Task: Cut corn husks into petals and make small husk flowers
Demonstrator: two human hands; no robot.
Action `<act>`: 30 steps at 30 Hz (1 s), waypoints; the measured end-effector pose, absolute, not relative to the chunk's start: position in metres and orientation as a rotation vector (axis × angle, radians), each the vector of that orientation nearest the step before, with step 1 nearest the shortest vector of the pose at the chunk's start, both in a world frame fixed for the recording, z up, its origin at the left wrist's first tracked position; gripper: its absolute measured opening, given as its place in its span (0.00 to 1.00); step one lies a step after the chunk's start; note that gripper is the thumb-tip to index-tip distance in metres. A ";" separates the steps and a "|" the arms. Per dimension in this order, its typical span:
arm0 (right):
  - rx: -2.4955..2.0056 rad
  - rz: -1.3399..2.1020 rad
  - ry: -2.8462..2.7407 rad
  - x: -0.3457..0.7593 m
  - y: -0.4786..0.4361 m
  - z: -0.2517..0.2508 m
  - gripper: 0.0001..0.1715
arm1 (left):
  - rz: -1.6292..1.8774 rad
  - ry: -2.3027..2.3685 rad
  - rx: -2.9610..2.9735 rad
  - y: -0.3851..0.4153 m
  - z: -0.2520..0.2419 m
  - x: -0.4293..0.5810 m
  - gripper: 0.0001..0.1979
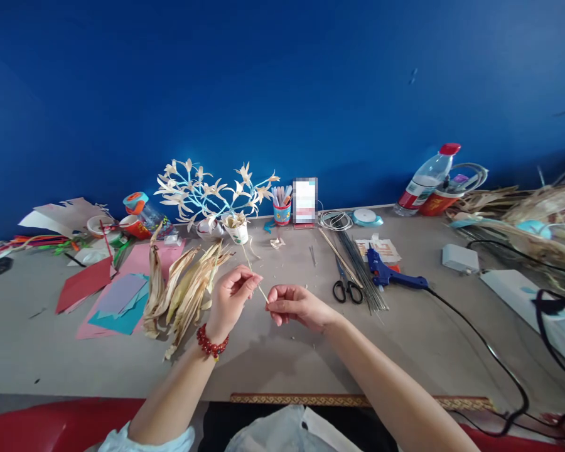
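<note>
A thin pale strip (263, 292), too fine to tell whether it is husk or wrapped wire, runs slantwise between my hands above the table. My left hand (234, 296) pinches it near its middle, with the upper part sticking out beyond the fingers. At the lower end, my right hand (297, 307) closes thumb and fingers on it. Dried corn husks (195, 279) lie just left of my left hand. Behind it, pale husk flowers (214, 188) on blue stems stand in a small white cup (238, 232).
To the right lie black-handled scissors (348, 290), a bundle of wires (358, 263) and a blue glue gun (393, 271) with its cord. Coloured paper (120, 301) spreads at left. A leaning bottle (424, 182) and a pen cup (282, 212) stand near the blue wall.
</note>
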State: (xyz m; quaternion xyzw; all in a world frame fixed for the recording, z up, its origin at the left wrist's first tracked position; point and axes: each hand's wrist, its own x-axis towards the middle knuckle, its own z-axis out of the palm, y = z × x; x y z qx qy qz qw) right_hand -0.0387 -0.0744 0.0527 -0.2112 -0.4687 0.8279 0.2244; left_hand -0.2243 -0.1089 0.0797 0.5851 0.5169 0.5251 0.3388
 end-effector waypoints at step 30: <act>-1.236 0.384 -2.476 -0.015 -0.062 0.073 0.09 | 1.472 1.333 1.555 -0.128 0.079 -0.235 0.14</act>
